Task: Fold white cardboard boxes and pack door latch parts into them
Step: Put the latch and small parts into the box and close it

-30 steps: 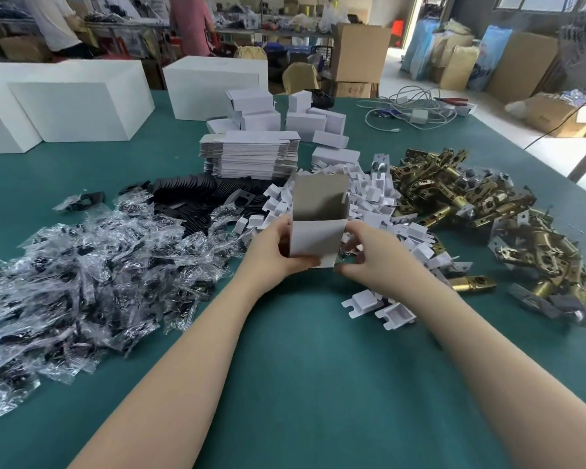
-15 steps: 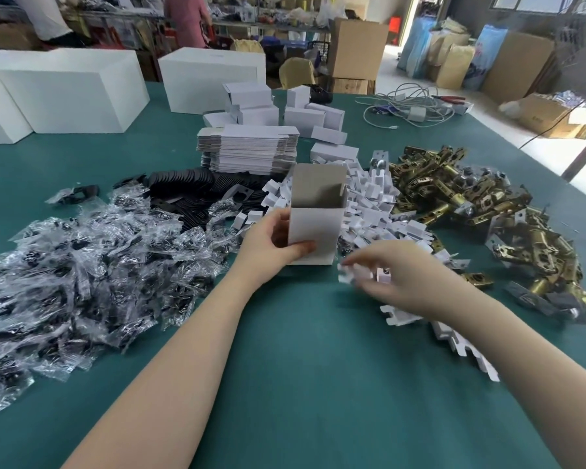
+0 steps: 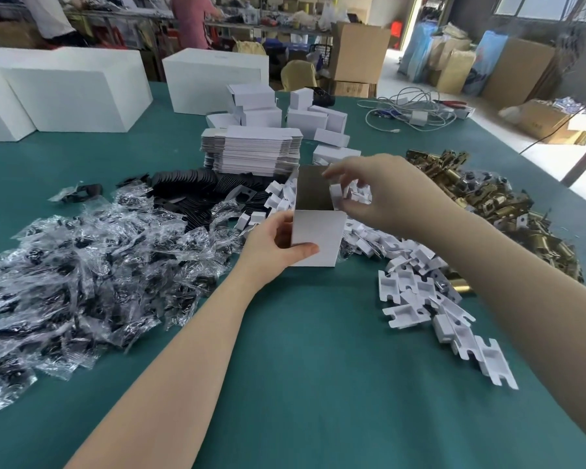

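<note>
L hand (image 3: 274,247) grips the upright white box (image 3: 317,240) on the green table (image 3: 312,367) (top open), while R hand (image 3: 383,194) pinches 1 white insert (image 3: 336,195) w/ curled fingers just above the box mouth.

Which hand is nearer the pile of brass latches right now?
Right. The right hand hovers over the open box, just beside the brass latches; the left hand grips the box's far side.

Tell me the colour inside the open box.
Grey-brown inside the box, white outside; head view.
</note>
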The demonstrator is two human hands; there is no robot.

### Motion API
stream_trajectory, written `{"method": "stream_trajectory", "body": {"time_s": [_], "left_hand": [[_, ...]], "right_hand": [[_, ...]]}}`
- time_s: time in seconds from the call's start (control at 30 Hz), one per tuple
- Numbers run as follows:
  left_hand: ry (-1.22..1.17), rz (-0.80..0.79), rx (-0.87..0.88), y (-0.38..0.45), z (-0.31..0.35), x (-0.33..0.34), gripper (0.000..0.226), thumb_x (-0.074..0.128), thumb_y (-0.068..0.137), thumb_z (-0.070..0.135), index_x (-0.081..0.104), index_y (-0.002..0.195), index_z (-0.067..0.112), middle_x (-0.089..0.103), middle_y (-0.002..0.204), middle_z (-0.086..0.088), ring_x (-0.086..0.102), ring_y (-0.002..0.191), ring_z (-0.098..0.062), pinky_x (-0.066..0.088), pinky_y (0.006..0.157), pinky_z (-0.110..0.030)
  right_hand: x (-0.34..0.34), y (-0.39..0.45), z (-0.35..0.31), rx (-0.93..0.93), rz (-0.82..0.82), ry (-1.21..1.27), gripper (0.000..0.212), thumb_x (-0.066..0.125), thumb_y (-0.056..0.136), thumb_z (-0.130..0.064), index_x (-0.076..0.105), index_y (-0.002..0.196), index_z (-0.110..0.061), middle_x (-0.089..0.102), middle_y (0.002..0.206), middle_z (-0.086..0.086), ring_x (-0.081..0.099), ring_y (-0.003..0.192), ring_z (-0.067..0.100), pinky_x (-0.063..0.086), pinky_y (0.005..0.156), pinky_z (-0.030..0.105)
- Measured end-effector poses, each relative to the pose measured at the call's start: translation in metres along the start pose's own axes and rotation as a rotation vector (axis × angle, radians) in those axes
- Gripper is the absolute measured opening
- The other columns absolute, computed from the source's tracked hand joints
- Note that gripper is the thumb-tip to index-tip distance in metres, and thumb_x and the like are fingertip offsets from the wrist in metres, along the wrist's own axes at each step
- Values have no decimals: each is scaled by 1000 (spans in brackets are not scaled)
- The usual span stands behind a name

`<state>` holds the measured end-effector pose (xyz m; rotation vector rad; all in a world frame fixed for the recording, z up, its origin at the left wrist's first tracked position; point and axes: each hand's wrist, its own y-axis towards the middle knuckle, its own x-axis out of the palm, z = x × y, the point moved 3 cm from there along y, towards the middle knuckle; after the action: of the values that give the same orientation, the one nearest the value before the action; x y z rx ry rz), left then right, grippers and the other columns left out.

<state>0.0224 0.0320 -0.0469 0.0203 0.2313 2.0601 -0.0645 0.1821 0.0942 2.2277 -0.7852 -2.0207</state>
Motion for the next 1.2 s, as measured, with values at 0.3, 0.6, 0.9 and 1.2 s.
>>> {"method": "stream_trajectory", "body": {"time_s": [0.3,0.6,0.9,1.2], "left_hand": [[-3,5,-2,1,-1,0,47,81,76,4,63,117,20,73,107,2,69,99,-10,54,78,-19],[258,99,168,-7,9,6,68,73,78,17,44,140,20,63,126,0,63,112,-8,52,98,-37],[-147,658,220,16,95,-79,28,55,84,11,67,103,28,72,96,6,68,89,-9,55,85,-28],[1468,-77,-440,57,38,-168,46,53,98,26,50,143,13,51,145,-8,49,131,-27,38,103,-29]], "right_hand": [[24,-16,5,102,58,-106,36,58,90,-19,65,125,-22,51,123,4,51,109,23,47,91,40],[116,-38,-14,616,349,1033,60,69,86,-8,41,138,-19,61,117,-6,62,108,12,53,95,34],[134,-44,-6,616,380,1054,58,74,87,-19,46,138,-22,66,118,2,62,109,18,50,99,46],[137,-44,-4,601,388,1072,61,75,86,-22,47,141,-22,68,112,-2,64,106,15,50,98,44]]}}
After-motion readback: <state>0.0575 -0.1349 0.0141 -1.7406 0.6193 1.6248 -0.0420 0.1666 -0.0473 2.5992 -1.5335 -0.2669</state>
